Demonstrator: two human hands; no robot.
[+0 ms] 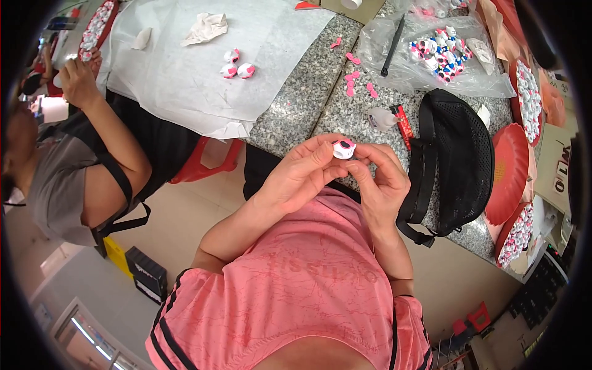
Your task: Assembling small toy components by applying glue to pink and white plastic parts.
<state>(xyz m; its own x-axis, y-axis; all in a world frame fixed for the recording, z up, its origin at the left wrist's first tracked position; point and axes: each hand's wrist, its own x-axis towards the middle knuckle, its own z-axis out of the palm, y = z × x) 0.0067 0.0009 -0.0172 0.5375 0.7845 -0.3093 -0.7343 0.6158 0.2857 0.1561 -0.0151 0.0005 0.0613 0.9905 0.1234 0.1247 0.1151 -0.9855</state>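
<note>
**Both hands pinch a small toy piece just off the counter's near edge**

The left hand [302,172] and right hand [379,182] meet fingertip to fingertip, clamped together on a small white and pink toy piece [344,148]; it sits between the thumbs and forefingers, held up in the air, just short of the near edge of the speckled stone counter [308,92]; below the hands there is open room down to the person's lap and the floor; just beyond the right hand lie a black mesh bag [456,166], a red stick-like item [404,126] and a small pale piece [382,118], crowding that side; farther off, loose pink bits [353,77] and a clear plastic bag of toy pieces [441,52]; beyond the left hand, a white sheet [203,74] carries three finished pieces [236,65], well apart; red trays [509,172] line the far right; another person's arm [114,142] reaches in at the far left, well clear.
</note>
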